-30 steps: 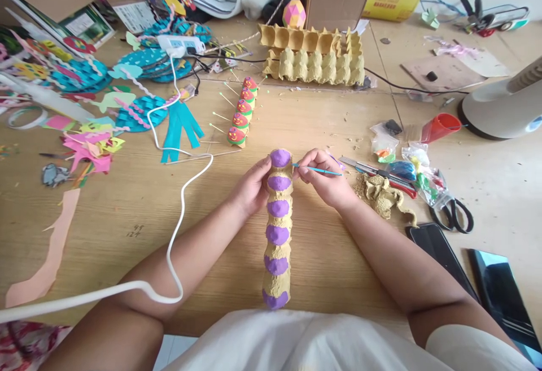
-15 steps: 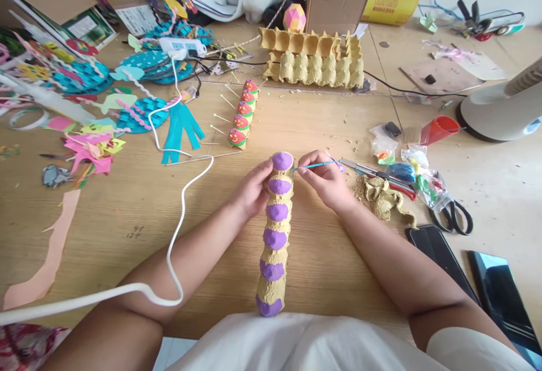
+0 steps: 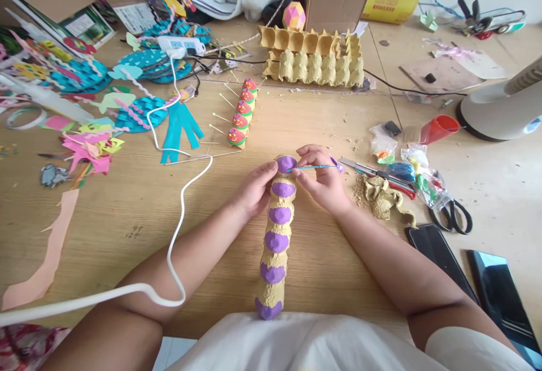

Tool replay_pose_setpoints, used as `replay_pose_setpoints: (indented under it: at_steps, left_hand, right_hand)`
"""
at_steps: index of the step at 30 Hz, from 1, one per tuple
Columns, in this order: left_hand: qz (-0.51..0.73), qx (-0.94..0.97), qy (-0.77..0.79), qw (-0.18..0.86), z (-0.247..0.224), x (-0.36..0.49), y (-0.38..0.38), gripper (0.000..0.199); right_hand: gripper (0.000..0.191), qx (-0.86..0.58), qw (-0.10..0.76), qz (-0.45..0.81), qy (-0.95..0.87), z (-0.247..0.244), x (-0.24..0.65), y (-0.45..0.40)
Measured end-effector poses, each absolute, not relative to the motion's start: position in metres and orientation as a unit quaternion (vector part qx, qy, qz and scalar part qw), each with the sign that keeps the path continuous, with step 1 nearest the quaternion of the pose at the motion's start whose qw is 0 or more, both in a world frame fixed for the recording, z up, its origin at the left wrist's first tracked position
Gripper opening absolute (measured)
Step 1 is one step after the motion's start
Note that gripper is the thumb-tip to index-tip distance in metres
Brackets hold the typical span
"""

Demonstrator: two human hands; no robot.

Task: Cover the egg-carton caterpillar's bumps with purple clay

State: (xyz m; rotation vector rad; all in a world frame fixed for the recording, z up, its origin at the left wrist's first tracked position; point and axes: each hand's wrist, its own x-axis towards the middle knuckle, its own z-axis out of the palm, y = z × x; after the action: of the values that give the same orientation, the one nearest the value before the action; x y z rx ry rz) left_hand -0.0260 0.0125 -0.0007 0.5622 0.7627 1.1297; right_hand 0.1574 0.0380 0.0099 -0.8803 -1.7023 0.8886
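Note:
A long strip of egg carton point(image 3: 278, 258) stretches from my shirt front away across the table, each of its bumps capped with purple clay point(image 3: 280, 215). My left hand point(image 3: 256, 189) grips the strip's far end from the left, thumb on top. In my right hand point(image 3: 322, 182) a thin blue modelling tool point(image 3: 315, 167) is pinched between thumb and fingers. Its tip touches the purple cap at the far end. A bit of purple clay point(image 3: 339, 165) shows just past the tool's other end.
Beyond my hands lies a finished-looking red and green caterpillar strip point(image 3: 242, 114) with pins. To the right are a utility knife point(image 3: 372, 174), carton scraps point(image 3: 383, 197), scissors point(image 3: 451, 215) and phones point(image 3: 440, 252). A white cable point(image 3: 182, 218) crosses on the left.
The strip's far end has shifted slightly right and nearer. My right hand has moved a little left, bringing the tool's tip from the strip's edge onto the far purple cap.

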Motion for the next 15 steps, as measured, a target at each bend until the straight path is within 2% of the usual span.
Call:
replay_pose_setpoints:
  at_steps: [8, 15]
  left_hand:
    - [0.511, 0.247, 0.337, 0.751, -0.0039, -0.0264, 0.0110, 0.041]
    - [0.511, 0.252, 0.334, 0.751, -0.0009, -0.0253, 0.0104, 0.044]
  right_hand:
    - [0.025, -0.328, 0.497, 0.434, -0.676, 0.0069, 0.1571, 0.0361]
    - [0.028, -0.358, 0.502, 0.433, -0.657, 0.0126, 0.1529, 0.0341]
